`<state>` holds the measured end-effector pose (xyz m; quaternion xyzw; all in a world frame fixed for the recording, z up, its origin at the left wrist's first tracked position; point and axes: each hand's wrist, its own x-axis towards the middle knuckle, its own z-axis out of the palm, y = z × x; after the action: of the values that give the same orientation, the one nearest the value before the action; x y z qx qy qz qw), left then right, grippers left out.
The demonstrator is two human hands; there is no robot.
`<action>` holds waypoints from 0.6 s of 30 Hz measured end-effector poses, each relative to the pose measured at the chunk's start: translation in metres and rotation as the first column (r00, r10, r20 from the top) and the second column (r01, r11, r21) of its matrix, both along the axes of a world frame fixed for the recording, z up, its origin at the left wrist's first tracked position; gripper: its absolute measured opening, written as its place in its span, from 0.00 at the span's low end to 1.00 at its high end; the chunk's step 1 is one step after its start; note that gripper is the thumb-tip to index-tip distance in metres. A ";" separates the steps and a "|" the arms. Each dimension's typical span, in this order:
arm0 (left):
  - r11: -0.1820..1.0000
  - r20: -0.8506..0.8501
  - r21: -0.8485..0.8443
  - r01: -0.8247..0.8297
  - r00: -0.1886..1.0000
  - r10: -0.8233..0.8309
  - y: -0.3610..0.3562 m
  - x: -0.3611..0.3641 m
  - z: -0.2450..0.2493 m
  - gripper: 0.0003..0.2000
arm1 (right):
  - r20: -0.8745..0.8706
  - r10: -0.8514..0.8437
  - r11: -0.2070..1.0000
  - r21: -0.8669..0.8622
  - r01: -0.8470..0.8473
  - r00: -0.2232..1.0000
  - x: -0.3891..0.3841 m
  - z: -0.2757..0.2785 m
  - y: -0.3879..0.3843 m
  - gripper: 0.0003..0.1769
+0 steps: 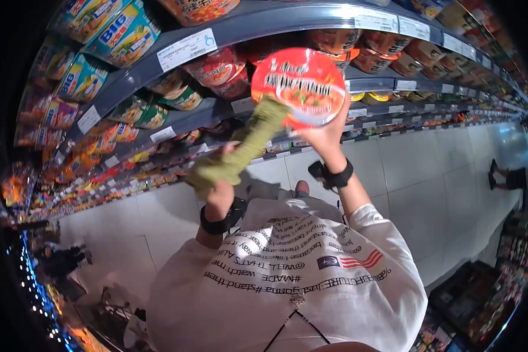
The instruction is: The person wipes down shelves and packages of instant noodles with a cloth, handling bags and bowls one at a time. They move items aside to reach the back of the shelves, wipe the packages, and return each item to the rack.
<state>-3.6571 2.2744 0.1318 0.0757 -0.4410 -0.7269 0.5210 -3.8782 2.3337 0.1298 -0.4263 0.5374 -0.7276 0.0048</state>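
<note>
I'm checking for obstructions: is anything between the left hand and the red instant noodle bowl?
Yes: a green cloth, held in the left hand, overlaps the lower-left edge of the red instant noodle bowl.

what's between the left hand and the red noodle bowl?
A green cloth: in the head view it runs from the left hand to the red noodle bowl, overlapping its lower-left edge. Blur hides whether cloth and bowl touch.
</note>
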 end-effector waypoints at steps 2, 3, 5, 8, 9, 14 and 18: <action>0.845 0.292 -0.352 -0.402 0.811 0.507 0.002 0.014 0.003 0.15 | -0.021 -0.022 0.999 -0.025 0.022 1.000 -0.019 0.006 -0.026 0.54; 0.812 0.465 -0.408 -0.418 0.669 0.579 0.007 0.022 0.010 0.14 | -0.090 -0.079 0.997 0.000 0.080 0.993 -0.026 0.012 -0.036 0.53; 0.832 0.562 -0.307 -0.462 0.618 0.550 0.017 0.038 0.011 0.13 | -0.194 -0.146 0.989 0.007 0.150 0.970 -0.028 0.017 -0.049 0.51; 0.849 0.657 -0.330 -0.413 0.545 0.521 0.016 0.068 -0.010 0.12 | -0.100 -0.173 0.984 0.021 0.176 0.980 -0.043 0.003 -0.080 0.60; 0.839 0.662 -0.330 -0.433 0.528 0.532 0.016 0.068 -0.008 0.11 | -0.147 -0.208 0.974 0.060 0.218 0.967 -0.039 0.007 -0.085 0.57; 0.859 0.709 -0.303 -0.413 0.505 0.493 0.008 0.052 0.018 0.10 | -0.239 -0.258 0.957 0.070 0.281 0.936 -0.030 0.005 -0.113 0.54; 0.862 0.712 -0.309 -0.403 0.502 0.490 -0.009 0.042 0.022 0.11 | -0.180 -0.286 0.955 0.026 0.296 0.941 -0.022 0.008 -0.131 0.51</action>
<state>-3.6149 2.2658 0.1533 0.4630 -0.6218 -0.4393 0.4538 -3.8998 2.2028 0.1379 -0.4039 0.6118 -0.6658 -0.1386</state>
